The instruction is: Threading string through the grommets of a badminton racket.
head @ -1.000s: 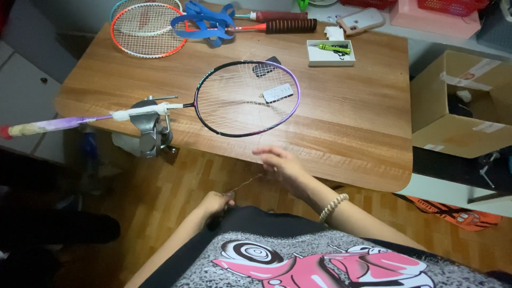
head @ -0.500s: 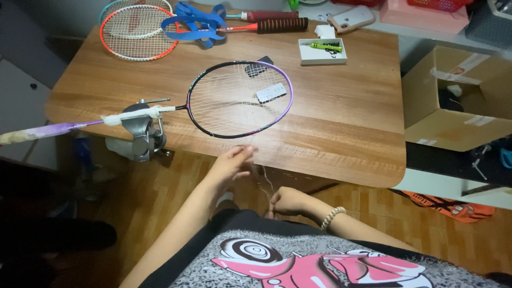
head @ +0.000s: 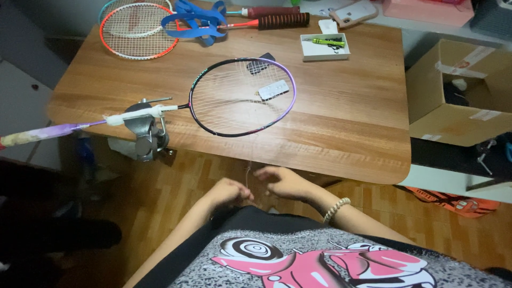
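A black and purple badminton racket lies level over the wooden table, its shaft clamped in a grey metal vise at the table's near left edge. A thin string hangs from the racket head's near rim down to my hands. My left hand is closed on the string just below the table edge. My right hand is beside it, fingers loosely spread and touching the string. A bead bracelet is on my right wrist.
At the table's far left lie an orange racket, another racket and blue straps. A small white tray with a green tool and a phone sit at the back. An open cardboard box stands right.
My left hand has dropped from the racket's near rim down along the string. My right hand has risen and opened beside it, so both hands meet under the table edge.
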